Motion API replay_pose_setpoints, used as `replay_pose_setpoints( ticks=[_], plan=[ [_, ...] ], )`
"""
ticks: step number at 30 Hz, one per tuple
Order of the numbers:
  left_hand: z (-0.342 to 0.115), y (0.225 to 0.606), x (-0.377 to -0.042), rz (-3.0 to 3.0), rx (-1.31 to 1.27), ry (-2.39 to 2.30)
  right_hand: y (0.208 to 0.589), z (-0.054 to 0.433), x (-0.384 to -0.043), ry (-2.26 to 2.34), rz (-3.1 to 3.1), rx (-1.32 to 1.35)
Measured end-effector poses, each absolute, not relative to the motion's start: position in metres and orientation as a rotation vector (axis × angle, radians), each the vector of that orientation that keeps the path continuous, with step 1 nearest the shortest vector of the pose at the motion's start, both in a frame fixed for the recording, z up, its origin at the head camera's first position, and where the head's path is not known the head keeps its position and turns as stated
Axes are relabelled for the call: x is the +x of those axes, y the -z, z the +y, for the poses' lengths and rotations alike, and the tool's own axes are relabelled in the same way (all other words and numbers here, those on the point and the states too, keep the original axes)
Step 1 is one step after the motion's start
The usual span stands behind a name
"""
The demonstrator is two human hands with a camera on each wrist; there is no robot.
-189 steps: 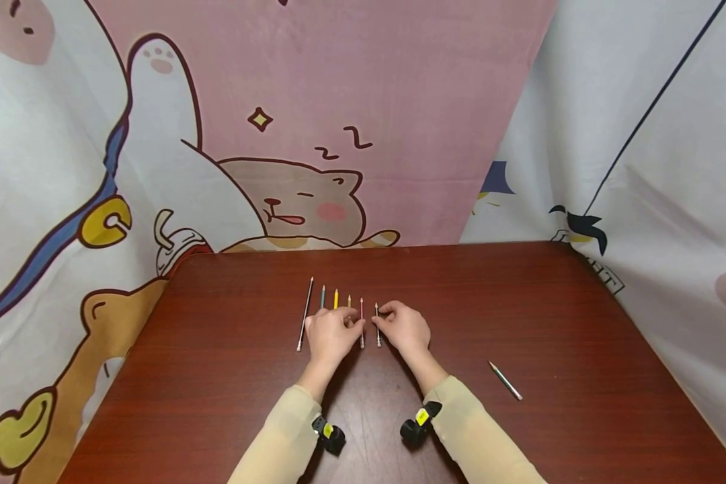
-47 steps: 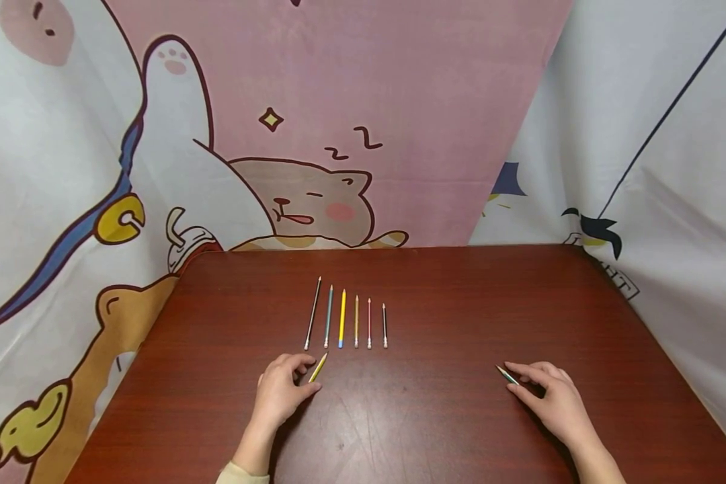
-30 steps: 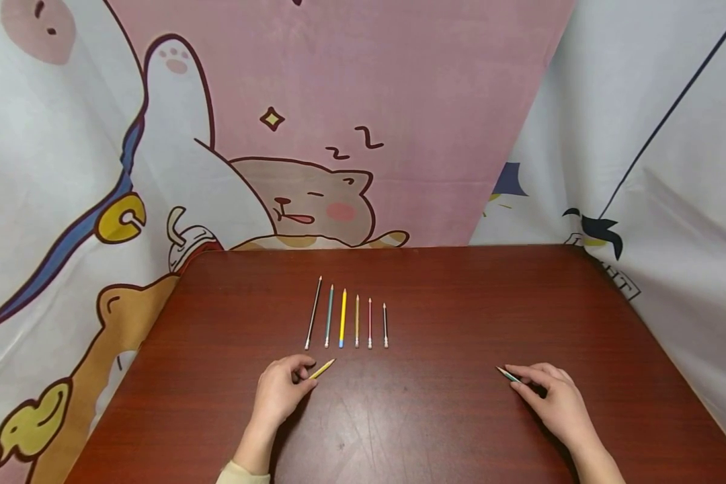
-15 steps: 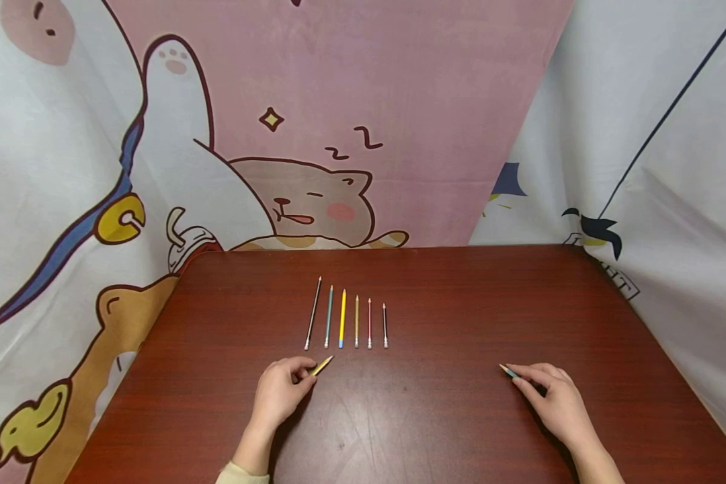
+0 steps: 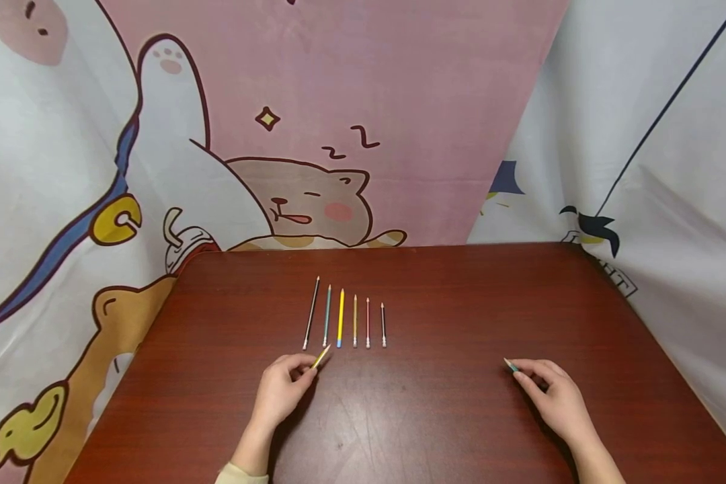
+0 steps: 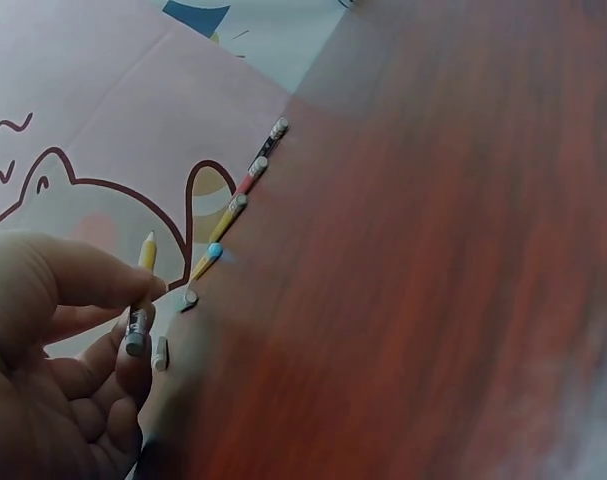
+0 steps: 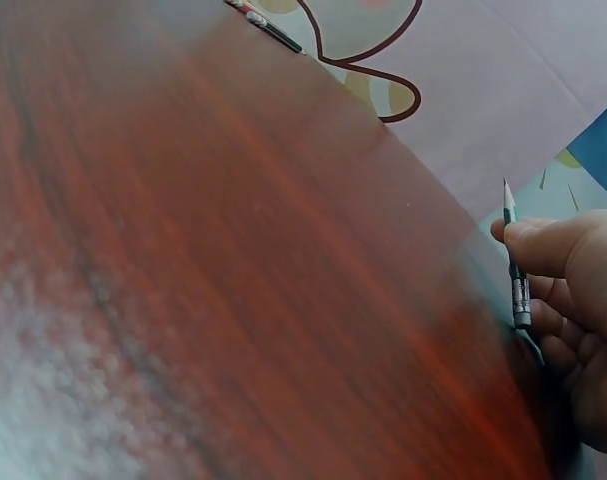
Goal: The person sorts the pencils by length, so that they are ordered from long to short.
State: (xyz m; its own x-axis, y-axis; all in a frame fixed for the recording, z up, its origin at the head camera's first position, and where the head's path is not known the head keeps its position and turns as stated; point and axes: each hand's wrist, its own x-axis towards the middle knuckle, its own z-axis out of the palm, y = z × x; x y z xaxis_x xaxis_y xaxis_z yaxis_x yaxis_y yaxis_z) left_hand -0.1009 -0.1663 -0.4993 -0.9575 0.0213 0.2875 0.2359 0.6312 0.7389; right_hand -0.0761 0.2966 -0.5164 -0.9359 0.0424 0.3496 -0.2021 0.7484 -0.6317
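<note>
My left hand (image 5: 281, 390) pinches a short yellow pencil (image 5: 321, 356) between thumb and fingers, just in front of a row of pencils. In the left wrist view its point is up and its grey eraser end (image 6: 135, 343) shows below the thumb. Far to the right, my right hand (image 5: 553, 396) pinches a short green pencil (image 5: 511, 365); the right wrist view shows its sharp tip up and eraser end down. The row runs from a long black pencil (image 5: 311, 312) through teal (image 5: 327, 316), yellow (image 5: 341, 317), gold (image 5: 355, 321) and red (image 5: 368, 323) to a short black pencil (image 5: 384, 325).
The brown wooden table (image 5: 448, 302) carries the row left of its middle, tips pointing away and eraser ends roughly level. A cartoon-printed cloth (image 5: 423, 134) hangs behind the table and along both sides.
Earlier both hands were at the row, and the green pencil lay on the table at right. Now each hand, drawn apart, holds a short pencil. Lately the yellow pencil's tip has swung and risen slightly.
</note>
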Motion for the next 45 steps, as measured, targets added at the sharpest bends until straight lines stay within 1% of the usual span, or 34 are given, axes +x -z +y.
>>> replay_pose_setpoints(
  ticks=[9,17,33,45],
  plan=[
    [-0.155,0.492,-0.104,-2.616,-0.145,1.466,0.513,0.292,-0.079,-1.051,-2.598,0.061],
    [-0.141,0.488,-0.112,-2.637,-0.183,1.431,0.509,0.282,-0.082,-1.151,-2.638,0.002],
    [-0.099,0.489,-0.123,-2.603,-0.271,1.497,0.51,0.245,-0.1,-1.29,-2.641,0.051],
    [-0.065,0.494,-0.133,-2.559,-0.234,1.407,0.508,0.216,-0.116,-1.321,-2.645,0.074]
  ],
)
